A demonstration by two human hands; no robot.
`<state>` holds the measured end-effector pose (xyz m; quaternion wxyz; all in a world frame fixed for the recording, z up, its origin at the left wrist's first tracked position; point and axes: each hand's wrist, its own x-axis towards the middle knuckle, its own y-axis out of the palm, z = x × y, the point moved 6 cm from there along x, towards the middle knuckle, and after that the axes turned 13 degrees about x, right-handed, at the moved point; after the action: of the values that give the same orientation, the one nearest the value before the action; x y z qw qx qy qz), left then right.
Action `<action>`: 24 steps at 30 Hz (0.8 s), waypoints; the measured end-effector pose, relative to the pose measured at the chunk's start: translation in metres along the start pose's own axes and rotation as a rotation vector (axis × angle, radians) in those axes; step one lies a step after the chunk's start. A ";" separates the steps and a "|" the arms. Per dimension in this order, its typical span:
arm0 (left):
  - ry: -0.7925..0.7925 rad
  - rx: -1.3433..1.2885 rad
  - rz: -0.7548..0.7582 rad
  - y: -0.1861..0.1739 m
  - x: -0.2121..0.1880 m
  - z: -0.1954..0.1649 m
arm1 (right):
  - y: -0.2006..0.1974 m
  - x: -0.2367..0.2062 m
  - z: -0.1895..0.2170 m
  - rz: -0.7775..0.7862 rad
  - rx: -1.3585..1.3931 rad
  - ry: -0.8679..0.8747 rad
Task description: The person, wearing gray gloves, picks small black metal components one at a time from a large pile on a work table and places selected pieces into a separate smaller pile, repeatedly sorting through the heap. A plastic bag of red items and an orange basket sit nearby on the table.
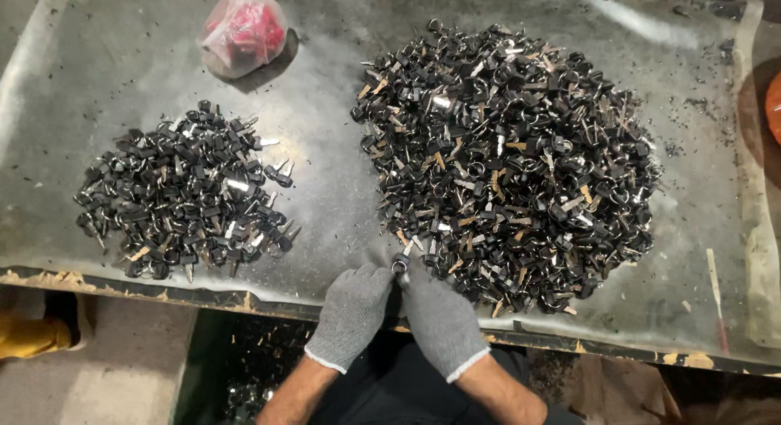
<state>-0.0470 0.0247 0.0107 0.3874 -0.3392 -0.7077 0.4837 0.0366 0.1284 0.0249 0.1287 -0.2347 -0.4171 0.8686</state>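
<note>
**Gloved hands meet over one small piece at the table's near edge**

We see the left hand point(351, 309) and the right hand point(439, 318), both in grey knit gloves, brought together at the near edge of the table point(325, 173). Their fingertips pinch a small ringed piece point(399, 266) between them; it looks like a key on a metal ring, but it is too small and too covered by the gloves for us to be sure. Both hands are closed around it, fingers curled, and we cannot make out which fingers actually bear on it.

The piece sits just at the lower left fringe of the large pile of black-headed keys point(508, 161), which fills the middle and right of the table. A smaller pile of the same keys point(185, 201) lies well apart to the left. Single keys in either heap blur together; we can only tell black heads, silvery blades and some rings.

At the far edge lies a clear plastic bag with red contents point(242, 30); what is inside is not readable. An orange object point(774, 108) is cut off by the right border. The forearms leave the view at the bottom.
</note>
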 end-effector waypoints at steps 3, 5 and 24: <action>0.013 -0.016 -0.010 -0.003 0.001 0.000 | 0.002 0.006 -0.001 0.121 0.030 0.075; -0.002 -0.073 -0.058 -0.012 0.004 0.002 | -0.003 0.007 -0.005 0.144 0.079 0.096; -0.189 -0.047 -0.107 -0.025 -0.007 -0.006 | -0.012 -0.002 0.001 -0.023 0.244 -0.100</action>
<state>-0.0413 0.0131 0.0342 0.3362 -0.2631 -0.7693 0.4754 0.0384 0.1339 0.0357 0.1451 -0.1689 -0.3168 0.9220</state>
